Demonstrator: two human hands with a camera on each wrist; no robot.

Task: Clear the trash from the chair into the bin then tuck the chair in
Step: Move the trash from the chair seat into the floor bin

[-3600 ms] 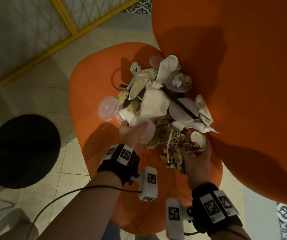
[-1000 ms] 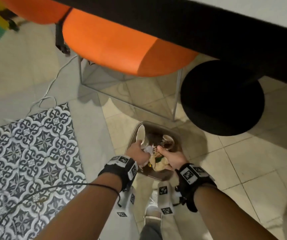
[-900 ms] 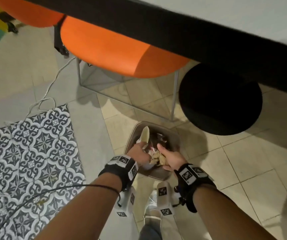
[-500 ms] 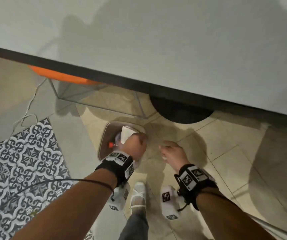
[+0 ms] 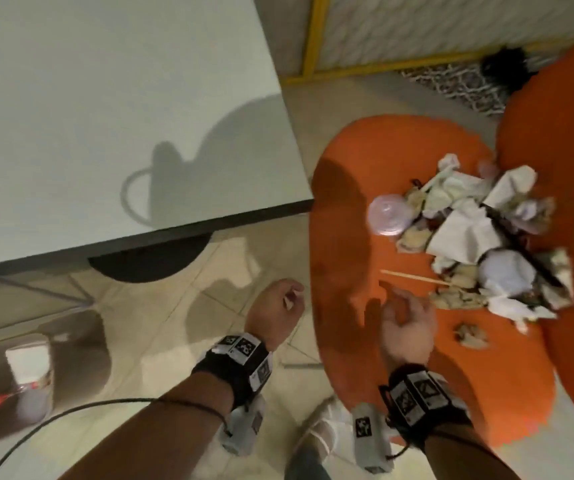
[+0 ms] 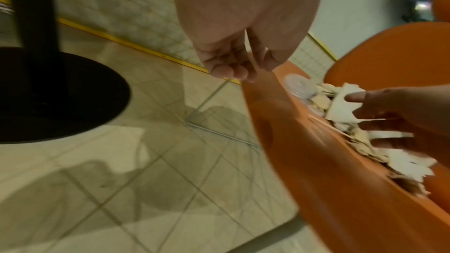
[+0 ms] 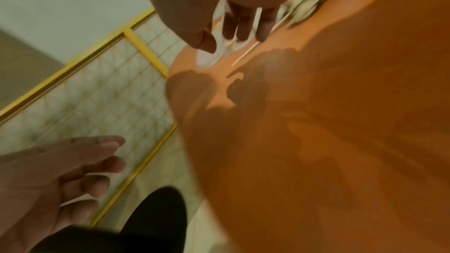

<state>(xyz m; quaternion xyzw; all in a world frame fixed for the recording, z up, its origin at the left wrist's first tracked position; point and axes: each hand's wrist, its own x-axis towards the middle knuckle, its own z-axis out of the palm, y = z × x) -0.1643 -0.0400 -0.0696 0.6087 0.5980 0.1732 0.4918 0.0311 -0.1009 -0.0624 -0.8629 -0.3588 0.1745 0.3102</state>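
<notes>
The orange chair seat carries a pile of trash: crumpled papers, napkins, a clear plastic lid and a thin wooden stick. My right hand hovers over the seat's near part, just short of the stick, fingers loosely spread and empty; the right wrist view shows the same. My left hand hangs over the floor left of the chair, loosely curled and holding nothing. The brown bin stands at lower left with a white cup inside.
A grey table top fills the upper left; its black round base sits on the tiled floor between bin and chair. The chair's orange back rises at right. A yellow-framed screen stands behind. A small crumpled scrap lies apart on the seat.
A second ago both hands held trash over the bin and let it go there. Since then they have swung away empty, the right to the chair seat, the left beside it.
</notes>
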